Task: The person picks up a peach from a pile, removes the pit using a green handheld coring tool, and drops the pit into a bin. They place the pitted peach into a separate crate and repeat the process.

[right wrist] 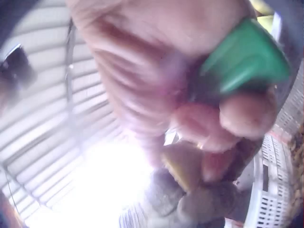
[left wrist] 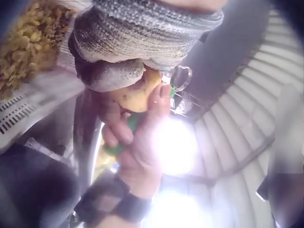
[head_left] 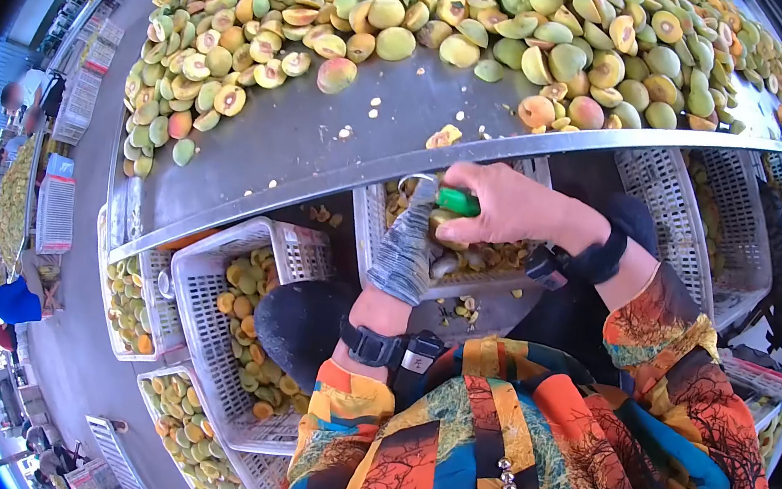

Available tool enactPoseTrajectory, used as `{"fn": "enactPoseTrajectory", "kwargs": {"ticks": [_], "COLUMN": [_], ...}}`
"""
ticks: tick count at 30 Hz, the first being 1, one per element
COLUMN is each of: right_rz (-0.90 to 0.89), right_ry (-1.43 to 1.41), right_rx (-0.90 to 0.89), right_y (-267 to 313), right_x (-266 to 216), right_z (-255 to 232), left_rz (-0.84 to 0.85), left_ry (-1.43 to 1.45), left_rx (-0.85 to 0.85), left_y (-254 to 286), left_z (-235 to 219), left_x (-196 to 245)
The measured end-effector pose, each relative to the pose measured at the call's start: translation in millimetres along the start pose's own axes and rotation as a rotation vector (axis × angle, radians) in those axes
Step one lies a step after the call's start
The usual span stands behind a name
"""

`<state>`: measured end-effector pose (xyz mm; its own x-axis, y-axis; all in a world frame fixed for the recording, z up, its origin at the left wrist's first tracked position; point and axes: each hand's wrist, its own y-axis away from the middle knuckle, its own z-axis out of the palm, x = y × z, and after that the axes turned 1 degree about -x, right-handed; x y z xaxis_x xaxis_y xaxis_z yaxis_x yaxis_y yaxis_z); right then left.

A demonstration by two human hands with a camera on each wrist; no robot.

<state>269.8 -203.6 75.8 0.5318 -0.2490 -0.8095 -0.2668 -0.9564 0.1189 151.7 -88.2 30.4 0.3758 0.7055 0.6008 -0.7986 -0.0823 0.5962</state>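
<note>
The gloved left hand (head_left: 405, 252) pinches a fruit half (left wrist: 135, 92) over the crate (head_left: 370, 216); the right hand (head_left: 508, 206) grips a green-handled tool (head_left: 456, 201), its loop seemingly at the fruit. A slip could nick the fingers. The table edge (head_left: 527, 148) crowds the knuckles; room lies downward

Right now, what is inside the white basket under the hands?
The white basket holds what look like pits and fruit scraps. Both hands cover its middle: the gloved left hand holds a fruit and the right hand grips a green-handled tool.
</note>
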Motion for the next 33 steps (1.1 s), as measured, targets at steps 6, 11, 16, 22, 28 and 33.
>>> {"fn": "enactPoseTrajectory", "kwargs": {"ticks": [6,11,16,22,28,33], "right_rz": [0.122,0.124,0.247,0.222,0.195,0.220], "right_ry": [-0.035,-0.022,-0.068,-0.174,-0.090,-0.043], "right_rx": [0.454,0.384,0.202,0.217,0.203,0.178], "right_y": [20.9,50.8,59.0,56.5,57.6,56.5], "right_x": [5.3,0.0,-1.0,3.9,-6.6,-8.2], "right_z": [29.2,63.5,96.3,93.9,93.9,97.7], "left_rz": [0.149,0.189,0.190,0.216,0.298,0.372], "left_ry": [0.346,0.262,0.286,0.416,0.327,0.286], "left_rx": [0.134,0.206,0.120,0.008,0.171,0.155], "left_y": [6.8,14.9,15.8,15.4,20.1,23.5], "left_z": [-14.9,-30.6,-23.1,-30.5,-16.5,-9.6], "left_x": [-26.9,-35.0,-35.8,-44.2,-44.1,-39.4]}}
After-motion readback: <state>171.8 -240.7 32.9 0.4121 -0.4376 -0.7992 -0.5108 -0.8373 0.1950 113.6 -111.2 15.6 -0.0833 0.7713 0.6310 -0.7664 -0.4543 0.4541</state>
